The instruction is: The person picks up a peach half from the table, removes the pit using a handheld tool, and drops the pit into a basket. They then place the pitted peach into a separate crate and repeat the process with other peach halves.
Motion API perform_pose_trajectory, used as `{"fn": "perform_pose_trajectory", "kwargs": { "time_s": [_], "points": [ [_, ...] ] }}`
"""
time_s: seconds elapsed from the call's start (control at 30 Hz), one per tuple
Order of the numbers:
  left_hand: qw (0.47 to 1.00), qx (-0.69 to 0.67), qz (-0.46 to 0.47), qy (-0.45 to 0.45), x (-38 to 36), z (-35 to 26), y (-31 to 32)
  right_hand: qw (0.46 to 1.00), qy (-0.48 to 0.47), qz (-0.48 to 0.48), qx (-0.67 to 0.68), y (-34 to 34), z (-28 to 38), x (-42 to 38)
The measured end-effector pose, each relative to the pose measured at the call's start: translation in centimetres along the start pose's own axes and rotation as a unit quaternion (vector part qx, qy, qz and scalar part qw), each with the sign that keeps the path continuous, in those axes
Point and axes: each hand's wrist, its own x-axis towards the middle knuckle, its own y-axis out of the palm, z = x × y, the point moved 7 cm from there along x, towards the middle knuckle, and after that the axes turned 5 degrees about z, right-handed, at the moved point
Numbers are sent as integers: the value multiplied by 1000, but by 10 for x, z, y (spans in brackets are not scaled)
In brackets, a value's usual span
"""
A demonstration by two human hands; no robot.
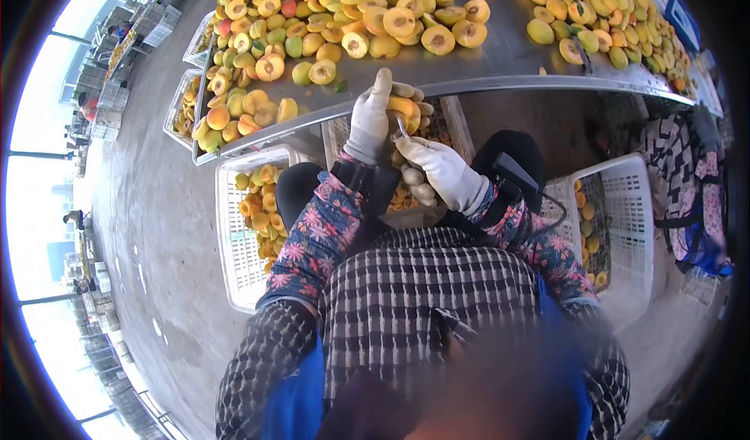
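My left hand (367,126), in a white glove, is closed round a yellow peach half (403,109), with the thumb pointing up. My right hand (451,173), gloved too, grips a small metal pitting tool (401,125). Its tip meets the peach half; the rest of the tool is hidden in my fingers. Both hands are just in front of the near edge of a metal table (461,66). Beneath them, between my knees, a crate (459,123) contains fruit pieces, partly covered by my hands.
Many halved peaches (312,41) lie piled at the table's left and middle, with another heap (601,18) on its right. White plastic crates (234,268) with peach pieces stand left of my legs and at right (637,229). A person (695,182) sits at far right.
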Motion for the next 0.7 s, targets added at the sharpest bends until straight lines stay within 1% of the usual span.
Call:
{"fn": "perform_pose_trajectory", "kwargs": {
  "time_s": [0.03, 0.07, 0.17, 0.2, 0.27, 0.3, 0.33, 0.37, 0.4, 0.43, 0.47, 0.53, 0.63, 0.67, 0.7],
  "points": [
    [1000, -22, 0, 0, 4, -2, 2, 1000, -10, -11, -16, -1, 4, 2],
    [999, -45, -11, -2, 5, -2, 0, 1000, -6, -5, 6, -6, 3, 7],
    [993, -113, -43, -10, 11, 3, -11, 997, -68, 7, 32, 8, 16, -3],
    [980, -176, -91, -20, 9, 0, -17, 993, -35, 114, 23, -2, 10, -3],
    [988, -93, -109, 50, -4, -26, -35, 991, -75, 28, -104, -18, 12, -1],
    [988, -49, -118, 85, -14, -44, -47, 981, -98, -14, -167, -27, 13, 0],
    [968, 134, -135, 161, -32, -76, -59, 913, -173, -39, -367, -58, 0, 16],
    [930, 279, -163, 174, -45, -104, -83, 851, -150, -99, -494, -64, -2, 7],
    [869, 415, -201, 181, -59, -133, -106, 839, -103, -102, -525, -57, -2, -1],
    [813, 510, -250, 129, -61, -150, -138, 824, -56, -108, -554, -52, 0, -9],
    [744, 597, -272, 126, -65, -164, -150, 833, -43, -98, -543, -52, -4, -7],
    [582, 743, -312, 112, -71, -180, -158, 849, -13, -78, -522, -52, -11, -5],
    [650, 706, -229, 165, -18, -167, -142, 845, -33, -68, -529, -46, -13, 4],
    [619, 741, -214, 149, 8, -156, -144, 831, -117, -72, -539, -49, -16, 10],
    [588, 773, -198, 134, 33, -142, -147, 831, -82, -69, -546, -47, -15, 9]
  ]
}}
